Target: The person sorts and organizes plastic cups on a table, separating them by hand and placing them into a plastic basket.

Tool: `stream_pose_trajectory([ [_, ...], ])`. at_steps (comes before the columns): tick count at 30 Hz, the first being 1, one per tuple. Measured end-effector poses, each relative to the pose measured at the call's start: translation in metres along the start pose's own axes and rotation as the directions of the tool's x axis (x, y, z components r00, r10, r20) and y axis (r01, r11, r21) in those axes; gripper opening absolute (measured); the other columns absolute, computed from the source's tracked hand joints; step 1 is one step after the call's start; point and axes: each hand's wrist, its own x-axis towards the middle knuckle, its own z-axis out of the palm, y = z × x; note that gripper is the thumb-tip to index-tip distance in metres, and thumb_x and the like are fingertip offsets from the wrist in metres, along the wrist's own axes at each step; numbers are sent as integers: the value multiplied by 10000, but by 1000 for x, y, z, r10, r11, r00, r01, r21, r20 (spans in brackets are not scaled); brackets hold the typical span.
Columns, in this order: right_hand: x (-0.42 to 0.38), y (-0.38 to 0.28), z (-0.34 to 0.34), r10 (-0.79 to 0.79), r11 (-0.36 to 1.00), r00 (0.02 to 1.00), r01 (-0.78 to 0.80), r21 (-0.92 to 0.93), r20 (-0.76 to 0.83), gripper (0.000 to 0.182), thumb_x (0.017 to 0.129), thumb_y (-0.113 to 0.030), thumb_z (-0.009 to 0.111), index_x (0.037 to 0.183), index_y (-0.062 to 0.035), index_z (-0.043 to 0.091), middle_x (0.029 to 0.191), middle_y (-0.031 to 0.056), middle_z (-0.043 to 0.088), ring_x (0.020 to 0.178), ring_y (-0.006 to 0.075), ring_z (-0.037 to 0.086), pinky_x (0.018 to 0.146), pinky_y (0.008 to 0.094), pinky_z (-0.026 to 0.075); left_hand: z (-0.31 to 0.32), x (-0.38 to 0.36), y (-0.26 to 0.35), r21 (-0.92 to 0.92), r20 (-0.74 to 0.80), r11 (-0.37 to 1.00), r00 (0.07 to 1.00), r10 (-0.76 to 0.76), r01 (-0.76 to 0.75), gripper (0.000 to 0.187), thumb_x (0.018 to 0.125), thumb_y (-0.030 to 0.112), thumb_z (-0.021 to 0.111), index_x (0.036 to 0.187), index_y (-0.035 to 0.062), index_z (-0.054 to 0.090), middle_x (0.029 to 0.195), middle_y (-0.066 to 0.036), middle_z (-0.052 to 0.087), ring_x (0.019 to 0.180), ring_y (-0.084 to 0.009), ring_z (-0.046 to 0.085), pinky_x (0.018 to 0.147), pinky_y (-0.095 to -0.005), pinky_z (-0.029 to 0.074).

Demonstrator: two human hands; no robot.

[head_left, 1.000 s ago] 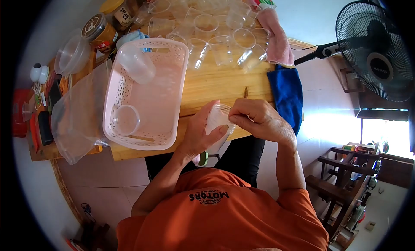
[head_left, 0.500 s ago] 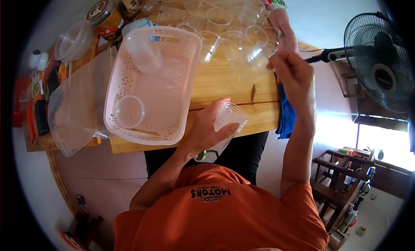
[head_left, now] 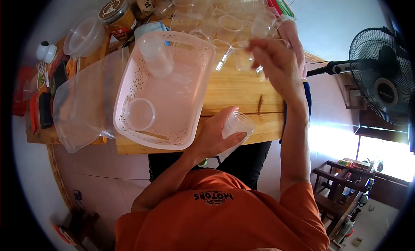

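Observation:
My left hand (head_left: 216,136) is wrapped round a stack of nested clear plastic cups (head_left: 239,124) at the table's front edge, the rims tilted up to the right. Farther forward, my right hand (head_left: 279,65) reaches over loose clear plastic cups (head_left: 230,26) that cover the back of the table. Motion smears its fingertips, and whether they touch or hold a cup cannot be made out. A pink plastic basket (head_left: 173,101) sits left of my left hand. Inside it, a cloudy clear cup or stack of cups (head_left: 156,56) leans at the back, and a round clear cup (head_left: 140,114) stands near the front.
A clear plastic bag (head_left: 88,99) lies left of the basket. Behind it are a clear bowl (head_left: 84,34) and a lidded jar (head_left: 116,17). A pink cloth (head_left: 294,41) hangs at the table's right edge. A black fan (head_left: 382,73) stands to the right.
My right hand has moved forward and left over the loose cups. My left hand keeps its hold on the cup stack. The whole view has shifted slightly.

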Motion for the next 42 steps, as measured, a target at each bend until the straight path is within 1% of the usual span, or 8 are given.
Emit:
stream_pose_trajectory([
  [4, -48, -7, -20, 227, 959, 871, -278, 55, 436, 229, 965, -178, 638, 1113, -7, 673, 888, 66, 696, 707, 93, 635, 609, 246, 506, -3, 1, 8, -18, 48, 997, 996, -80, 81, 755, 852, 401, 750, 1400, -18, 444, 1286, -255, 574, 1160, -324, 596, 966, -391, 481],
  [5, -57, -6, -23, 181, 973, 840, -230, 33, 511, 197, 986, -104, 575, 1104, 28, 661, 955, 85, 700, 774, 113, 642, 655, 245, 532, -2, 1, 5, -46, 37, 997, 998, -58, 59, 746, 853, 397, 749, 1394, -21, 448, 1272, -252, 581, 1151, -322, 601, 961, -386, 483],
  [7, -68, -4, -24, 90, 993, 766, -121, 5, 637, 198, 975, -134, 602, 1083, 16, 672, 931, 98, 698, 775, 130, 648, 661, 277, 537, -1, 2, 5, -71, 29, 997, 999, -37, 39, 738, 855, 393, 749, 1387, -23, 452, 1259, -249, 588, 1142, -319, 606, 957, -382, 485],
  [18, -95, 3, -17, -60, 998, 824, 53, 28, 564, 128, 919, -128, 676, 932, -4, 706, 836, 114, 686, 715, 216, 669, 623, 301, 533, 0, 3, 4, -33, -19, 999, 1000, 15, -15, 712, 835, 345, 751, 1363, -42, 470, 1147, -189, 649, 1034, -225, 637, 910, -338, 502],
  [21, -94, -3, -20, 20, 999, 839, -33, 15, 544, 132, 910, -125, 662, 910, 1, 702, 823, 127, 683, 740, 270, 662, 664, 352, 529, 1, 3, 7, -17, -34, 999, 999, 33, -34, 717, 829, 330, 750, 1367, -48, 466, 1158, -193, 647, 1037, -225, 636, 913, -339, 500],
  [24, -93, -4, -25, 20, 999, 868, -31, 15, 497, 126, 908, -118, 664, 901, 2, 704, 816, 122, 683, 728, 260, 664, 651, 346, 530, 1, 5, 6, -113, 3, 993, 1000, 26, -26, 703, 832, 314, 741, 1364, -53, 465, 1153, -191, 647, 1030, -223, 635, 908, -336, 499],
  [34, -93, -5, -18, -43, 999, 869, 22, 47, 493, 77, 878, -70, 705, 887, 6, 705, 805, 109, 677, 681, 209, 654, 592, 303, 510, 0, 5, 6, -86, -8, 994, 998, 67, -68, 688, 832, 348, 741, 1328, -52, 482, 1106, -177, 656, 1017, -226, 640, 884, -332, 505],
  [42, -94, -7, -7, -88, 996, 835, 60, 69, 544, 72, 877, -80, 702, 889, -8, 705, 818, 114, 681, 699, 237, 667, 609, 320, 526, -1, 2, -9, -13, -56, 994, 992, 109, -110, 790, 833, 528, 732, 1341, -18, 469, 1132, -180, 642, 1038, -260, 633, 912, -357, 493],
])
